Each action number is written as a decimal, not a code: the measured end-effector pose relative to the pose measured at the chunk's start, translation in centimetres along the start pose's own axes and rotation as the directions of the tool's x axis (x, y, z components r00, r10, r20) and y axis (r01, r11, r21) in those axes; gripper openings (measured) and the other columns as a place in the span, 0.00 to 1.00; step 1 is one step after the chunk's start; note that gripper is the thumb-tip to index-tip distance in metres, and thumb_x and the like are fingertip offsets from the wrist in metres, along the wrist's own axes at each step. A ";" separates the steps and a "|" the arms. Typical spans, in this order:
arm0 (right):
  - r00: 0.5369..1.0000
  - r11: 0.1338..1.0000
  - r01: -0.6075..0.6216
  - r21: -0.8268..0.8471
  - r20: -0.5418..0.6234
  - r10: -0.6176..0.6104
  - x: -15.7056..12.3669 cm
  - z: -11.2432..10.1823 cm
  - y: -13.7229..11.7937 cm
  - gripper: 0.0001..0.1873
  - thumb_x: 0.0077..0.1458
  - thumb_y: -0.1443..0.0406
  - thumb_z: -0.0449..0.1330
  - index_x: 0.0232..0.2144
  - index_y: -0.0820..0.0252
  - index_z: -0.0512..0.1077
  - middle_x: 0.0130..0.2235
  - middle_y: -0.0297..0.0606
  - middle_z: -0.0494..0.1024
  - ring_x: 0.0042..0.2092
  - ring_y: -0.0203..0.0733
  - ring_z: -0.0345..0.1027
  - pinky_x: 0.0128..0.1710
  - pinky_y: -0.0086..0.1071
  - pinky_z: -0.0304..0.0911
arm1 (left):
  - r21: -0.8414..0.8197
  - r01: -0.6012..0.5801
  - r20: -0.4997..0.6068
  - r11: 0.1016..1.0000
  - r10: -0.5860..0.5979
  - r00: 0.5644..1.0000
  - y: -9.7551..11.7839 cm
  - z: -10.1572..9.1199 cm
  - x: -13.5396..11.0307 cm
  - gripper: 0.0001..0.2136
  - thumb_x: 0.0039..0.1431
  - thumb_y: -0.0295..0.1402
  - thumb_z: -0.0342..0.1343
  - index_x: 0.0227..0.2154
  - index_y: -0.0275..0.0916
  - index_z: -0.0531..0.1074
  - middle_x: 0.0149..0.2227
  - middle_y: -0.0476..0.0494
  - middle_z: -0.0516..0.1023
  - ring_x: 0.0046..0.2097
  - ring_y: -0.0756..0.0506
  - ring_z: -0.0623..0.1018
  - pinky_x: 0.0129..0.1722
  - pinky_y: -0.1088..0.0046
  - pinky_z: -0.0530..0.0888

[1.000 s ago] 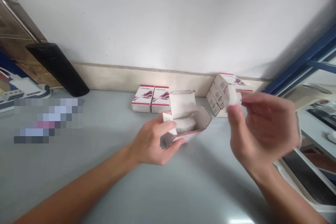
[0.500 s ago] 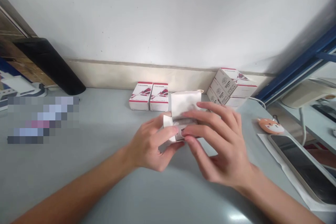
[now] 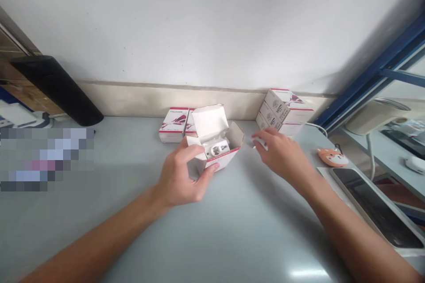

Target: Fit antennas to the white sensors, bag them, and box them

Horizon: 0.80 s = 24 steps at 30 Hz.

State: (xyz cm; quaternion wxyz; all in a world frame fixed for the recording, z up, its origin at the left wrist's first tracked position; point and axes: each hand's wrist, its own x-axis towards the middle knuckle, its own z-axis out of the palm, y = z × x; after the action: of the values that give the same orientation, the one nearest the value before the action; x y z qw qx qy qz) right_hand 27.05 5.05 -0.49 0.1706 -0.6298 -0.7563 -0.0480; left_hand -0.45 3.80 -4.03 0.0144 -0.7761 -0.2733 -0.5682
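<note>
My left grip [image 3: 181, 172] is closed around the near left corner of an open white carton [image 3: 226, 158], thumb along its red-edged front and fingers over the left side flap. The carton sits near the middle of the surface [image 3: 212, 234], its lid [image 3: 210, 121] raised at the back and its right flap spread outward. Inside lies a white device [image 3: 220, 147] with a rounded shape on its face, and a clear wrapping shows around it.

My right grip [image 3: 280, 149] is to the right of the carton and apart from it, low over the surface. A small white piece [image 3: 260, 142] shows between my thumb and fingers, but it is blurred, and I cannot tell whether I am pinching it or only touching it.

Behind the carton, by the wall [image 3: 212, 31], a closed box [image 3: 173, 124] stands beside a second one [image 3: 190, 127], which the carton partly hides. Beyond my right fingers is a stack of matching boxes [image 3: 300, 116]. Near my right forearm are an orange and white animal-faced object [image 3: 333, 158] and a dark-screened device [image 3: 378, 208].
</note>
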 end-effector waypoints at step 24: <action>0.732 0.885 0.431 0.179 -0.643 -0.226 -2.3 -1.3 -5.6 0.03 0.66 0.65 0.64 0.37 0.53 0.76 0.43 0.41 0.79 0.46 0.49 0.70 0.50 0.47 0.65 | 0.353 -0.268 0.182 0.896 0.215 0.959 2.5 -0.6 1.2 0.11 0.53 0.25 0.66 0.36 0.44 0.71 0.45 0.39 0.79 0.35 0.45 0.80 0.34 0.70 0.77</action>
State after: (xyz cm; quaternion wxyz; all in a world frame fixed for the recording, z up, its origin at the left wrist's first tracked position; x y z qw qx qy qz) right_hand 22.19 1.41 0.80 0.4902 -0.3992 -0.7592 -0.1547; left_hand 0.37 2.01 -2.04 0.2136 -0.8245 -0.2781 -0.4441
